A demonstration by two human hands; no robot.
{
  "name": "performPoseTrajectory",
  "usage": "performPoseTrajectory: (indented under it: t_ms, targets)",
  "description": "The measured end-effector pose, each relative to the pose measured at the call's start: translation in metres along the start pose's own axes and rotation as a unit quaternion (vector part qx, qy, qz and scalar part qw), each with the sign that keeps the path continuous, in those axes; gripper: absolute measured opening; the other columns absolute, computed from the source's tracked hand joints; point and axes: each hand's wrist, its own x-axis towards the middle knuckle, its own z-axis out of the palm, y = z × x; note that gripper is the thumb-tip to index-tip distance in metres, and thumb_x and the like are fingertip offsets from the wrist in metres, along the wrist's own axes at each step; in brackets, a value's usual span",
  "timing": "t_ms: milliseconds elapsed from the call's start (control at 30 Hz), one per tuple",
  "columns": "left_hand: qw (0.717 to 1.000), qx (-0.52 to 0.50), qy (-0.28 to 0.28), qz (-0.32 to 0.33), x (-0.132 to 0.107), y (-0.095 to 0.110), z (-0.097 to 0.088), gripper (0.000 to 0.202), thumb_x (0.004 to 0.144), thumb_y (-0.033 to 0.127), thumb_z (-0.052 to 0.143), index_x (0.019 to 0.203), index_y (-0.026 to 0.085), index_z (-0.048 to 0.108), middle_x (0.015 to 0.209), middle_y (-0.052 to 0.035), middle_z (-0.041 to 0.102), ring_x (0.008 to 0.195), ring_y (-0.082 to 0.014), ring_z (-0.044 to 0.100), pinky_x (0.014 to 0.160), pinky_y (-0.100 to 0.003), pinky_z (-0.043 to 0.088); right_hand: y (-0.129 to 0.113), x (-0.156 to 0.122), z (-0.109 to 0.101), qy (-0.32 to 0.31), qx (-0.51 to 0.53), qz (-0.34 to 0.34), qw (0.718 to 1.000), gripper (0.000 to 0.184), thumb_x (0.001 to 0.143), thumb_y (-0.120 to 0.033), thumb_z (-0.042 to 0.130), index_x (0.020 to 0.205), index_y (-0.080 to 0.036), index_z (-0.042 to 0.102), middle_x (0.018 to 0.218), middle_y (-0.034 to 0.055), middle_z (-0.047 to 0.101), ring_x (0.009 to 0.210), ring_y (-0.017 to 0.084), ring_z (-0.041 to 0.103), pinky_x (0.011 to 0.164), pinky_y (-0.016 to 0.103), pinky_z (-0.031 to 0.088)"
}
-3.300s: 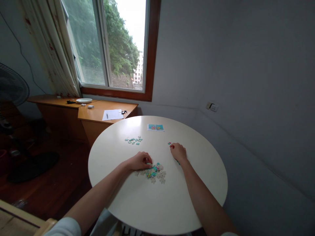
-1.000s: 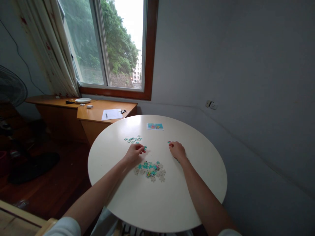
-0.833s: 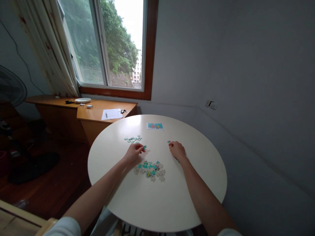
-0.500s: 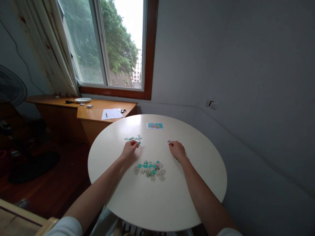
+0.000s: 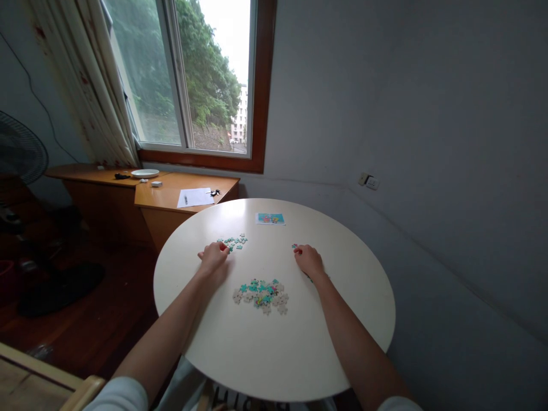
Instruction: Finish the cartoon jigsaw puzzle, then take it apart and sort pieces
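My left hand [image 5: 214, 257] is over the left side of the round white table [image 5: 265, 359], fingers pinched at a teal jigsaw puzzle piece [image 5: 230, 249]. Just beyond it lies a loose group of teal puzzle pieces [image 5: 238, 240]. On the right, my right hand [image 5: 309, 261] rests with its fingers curled together. A small puzzle piece [image 5: 294, 246] shows by its fingertips; whether it is gripped is hard to see. More pieces peek out under that wrist, mostly hidden. Between my forearms sits a mixed pile of puzzle pieces [image 5: 262, 295], some teal side up, others grey-backed.
A small picture card [image 5: 270, 219] with colourful figures lies at the table's far edge. Behind, a wooden desk [image 5: 160, 197] carries a paper sheet [image 5: 196, 197], a white plate [image 5: 145, 173] and keys. A fan [image 5: 19, 148] stands at far left.
My left hand has shifted left and now pinches at a different spot. A teal piece that was by its fingertips lies apart on the table. My right hand has hardly moved.
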Motion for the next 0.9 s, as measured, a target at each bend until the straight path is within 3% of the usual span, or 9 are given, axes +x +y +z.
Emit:
performPoseTrajectory:
  t_ms: [233,367,467,600,900]
  targets:
    - [0.999,-0.037,-0.005,-0.027,0.0019,0.0016,-0.0062,0.019,0.078,0.032,0.050,0.072,0.019,0.061,0.073,-0.0027,0.067,0.079,-0.0224,0.060,0.081,-0.037,0.030,0.0005,0.0002,0.0002,0.002,0.000,-0.001,1.000,0.028,0.082,-0.021,0.048,0.100,-0.024,0.069,0.103,0.0052,0.066,0.093,0.017,0.058,0.080,0.025,0.039]
    - [0.997,-0.066,-0.010,-0.039,0.0020,0.0010,-0.0044,0.022,0.078,0.033,0.047,0.077,0.019,0.064,0.058,-0.0002,0.063,0.072,-0.0203,0.060,0.083,-0.036,0.030,0.0014,0.0011,0.0013,-0.001,0.000,-0.002,1.000,0.026,0.082,-0.023,0.048,0.099,-0.024,0.069,0.104,0.0054,0.065,0.093,0.017,0.058,0.081,0.025,0.039]
    - [0.997,-0.061,-0.009,-0.040,0.0012,-0.0002,-0.0020,0.022,0.077,0.032,0.047,0.071,0.019,0.064,0.052,0.0008,0.060,0.071,-0.0203,0.060,0.086,-0.036,0.029,0.0021,0.0020,0.0024,0.000,0.002,-0.002,1.000,0.026,0.082,-0.022,0.049,0.098,-0.024,0.069,0.104,0.0059,0.065,0.094,0.017,0.058,0.080,0.026,0.040]
    - [0.999,-0.032,0.004,-0.025,0.0000,-0.0015,-0.0009,0.023,0.076,0.033,0.048,0.062,0.019,0.060,0.058,-0.0005,0.063,0.071,-0.0204,0.060,0.087,-0.037,0.028,0.0031,0.0032,0.0037,0.004,0.004,-0.006,1.000,0.026,0.081,-0.021,0.049,0.098,-0.023,0.069,0.103,0.0062,0.066,0.094,0.018,0.058,0.080,0.026,0.040]
    - [0.999,0.026,-0.001,-0.030,-0.0021,0.0016,-0.0051,0.018,0.077,0.029,0.049,0.068,0.019,0.062,0.075,-0.0039,0.069,0.087,-0.0230,0.061,0.086,-0.037,0.029,0.0006,0.0004,0.0013,0.008,-0.008,-0.013,1.000,0.027,0.081,-0.021,0.047,0.096,-0.023,0.069,0.103,0.0066,0.065,0.095,0.019,0.058,0.079,0.028,0.041]
